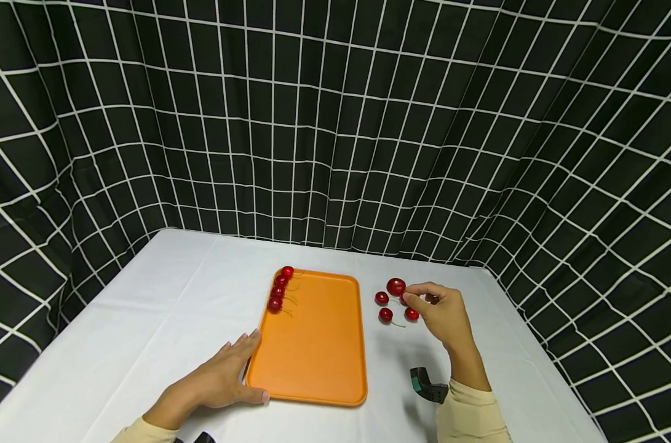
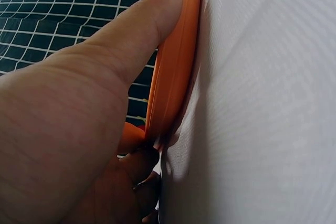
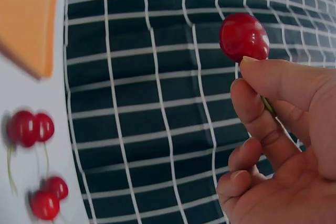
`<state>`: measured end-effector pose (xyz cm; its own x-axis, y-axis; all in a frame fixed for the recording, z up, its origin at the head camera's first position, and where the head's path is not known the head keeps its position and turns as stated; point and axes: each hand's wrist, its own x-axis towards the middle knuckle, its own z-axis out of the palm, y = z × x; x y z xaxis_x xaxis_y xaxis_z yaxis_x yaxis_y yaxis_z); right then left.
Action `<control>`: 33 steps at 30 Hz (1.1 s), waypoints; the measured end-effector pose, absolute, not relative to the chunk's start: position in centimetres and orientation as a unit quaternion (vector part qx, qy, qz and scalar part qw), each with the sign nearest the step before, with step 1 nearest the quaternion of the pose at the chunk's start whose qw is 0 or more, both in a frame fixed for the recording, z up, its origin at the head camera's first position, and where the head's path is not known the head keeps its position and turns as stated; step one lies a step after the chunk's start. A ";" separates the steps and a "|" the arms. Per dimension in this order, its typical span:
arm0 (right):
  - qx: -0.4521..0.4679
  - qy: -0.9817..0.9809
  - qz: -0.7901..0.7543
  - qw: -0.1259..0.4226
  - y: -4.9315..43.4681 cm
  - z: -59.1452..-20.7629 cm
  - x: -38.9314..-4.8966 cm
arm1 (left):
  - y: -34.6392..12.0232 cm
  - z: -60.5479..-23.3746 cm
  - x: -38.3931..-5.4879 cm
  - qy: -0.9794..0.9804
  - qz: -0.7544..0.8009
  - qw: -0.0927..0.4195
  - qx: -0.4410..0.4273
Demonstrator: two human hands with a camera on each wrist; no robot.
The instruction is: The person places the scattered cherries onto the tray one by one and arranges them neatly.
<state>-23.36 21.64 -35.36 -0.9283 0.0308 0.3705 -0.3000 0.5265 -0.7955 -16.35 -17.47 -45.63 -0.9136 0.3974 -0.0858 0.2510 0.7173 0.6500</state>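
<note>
My right hand (image 1: 441, 311) pinches a red cherry (image 1: 396, 287) between thumb and fingertips, held up above the white table. In the right wrist view the cherry (image 3: 244, 38) sits at the fingertips, and part of its stem (image 3: 269, 107) shows behind the fingers. Beneath and beside that hand lie several loose cherries (image 1: 385, 315) with thin stems. At the near left corner of an orange tray (image 1: 318, 344), my left hand (image 1: 221, 376) rests with straight fingers along the left side and the thumb against the front rim. Several cherries (image 1: 278, 291) stand in a column along the tray's left edge, stems pointing right.
A white cloth covers the table (image 1: 180, 295). Black curtain (image 1: 291, 123) with a white grid hangs behind it and at both sides. A dark strap-like device (image 1: 428, 386) is by the right wrist.
</note>
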 end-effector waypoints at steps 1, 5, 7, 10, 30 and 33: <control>0.083 -0.854 0.485 0.169 21.1 -35.3 -23.4 | -17.5 -45.6 -16.3 0.920 0.332 0.111 0.176; 0.103 -0.845 0.499 0.162 19.5 -35.4 -23.7 | -17.4 -45.7 -16.3 0.921 0.329 0.111 0.178; 0.111 -0.843 0.502 0.160 19.0 -35.5 -23.8 | -17.3 -45.8 -16.4 0.921 0.327 0.112 0.181; 0.122 -0.844 0.497 0.161 18.3 -35.6 -23.8 | -17.0 -45.6 -16.5 0.920 0.328 0.113 0.182; 0.162 -0.816 0.547 0.092 8.6 -38.1 -26.1 | -17.3 -45.7 -16.4 0.928 0.314 0.111 0.168; 0.157 -0.828 0.535 0.065 7.0 -39.1 -26.7 | -17.3 -45.7 -16.5 0.928 0.312 0.107 0.171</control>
<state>-26.70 6.97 -39.07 -0.9421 -0.1904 0.2760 -0.3298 0.3784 -0.8649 -16.50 -17.32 -45.71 -0.9185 0.3844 -0.0921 0.2508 0.7468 0.6160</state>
